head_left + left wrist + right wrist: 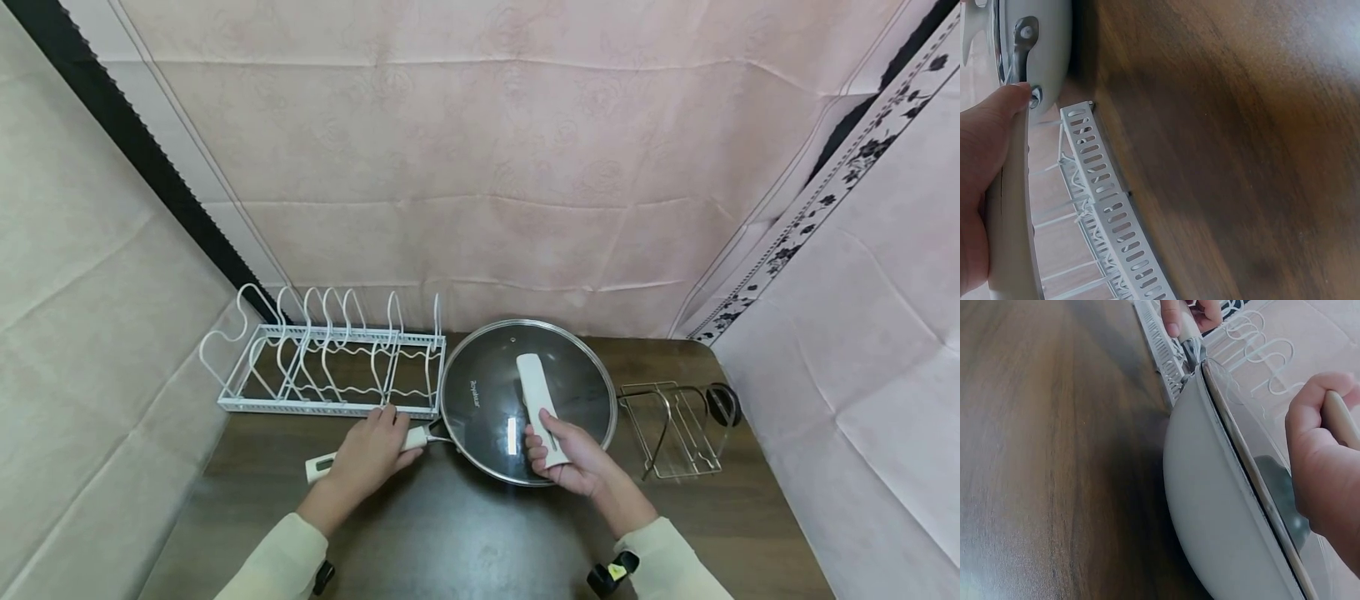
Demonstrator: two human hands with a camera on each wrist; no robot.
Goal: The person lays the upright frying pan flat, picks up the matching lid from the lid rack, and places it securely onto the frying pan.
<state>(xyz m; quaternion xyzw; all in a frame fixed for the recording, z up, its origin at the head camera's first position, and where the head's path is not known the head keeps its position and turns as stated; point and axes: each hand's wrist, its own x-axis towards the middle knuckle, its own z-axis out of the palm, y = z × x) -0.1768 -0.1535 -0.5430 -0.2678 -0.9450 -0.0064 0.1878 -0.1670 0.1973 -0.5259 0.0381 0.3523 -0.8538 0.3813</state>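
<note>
A white wok-like pan (1197, 487) with a glass lid (577, 375) over it sits at the middle of the table. My left hand (375, 450) grips the pan's long white handle (320, 468), which points left; in the left wrist view the thumb lies along the handle near its metal joint. Around the lid's upright white handle (534, 383) curl the fingers of my right hand (573, 458). In the right wrist view the lid's metal rim (1254, 469) lies along the pan's edge. The pan's inside shows only dark through the glass.
Left of the pan stands a white wire dish rack (300, 406), close to the pan and just behind my left hand. A small metal wire rack (678, 429) with a dark round part is at the right. Cloth walls (480, 167) enclose the wooden table (465, 542) behind and on both sides.
</note>
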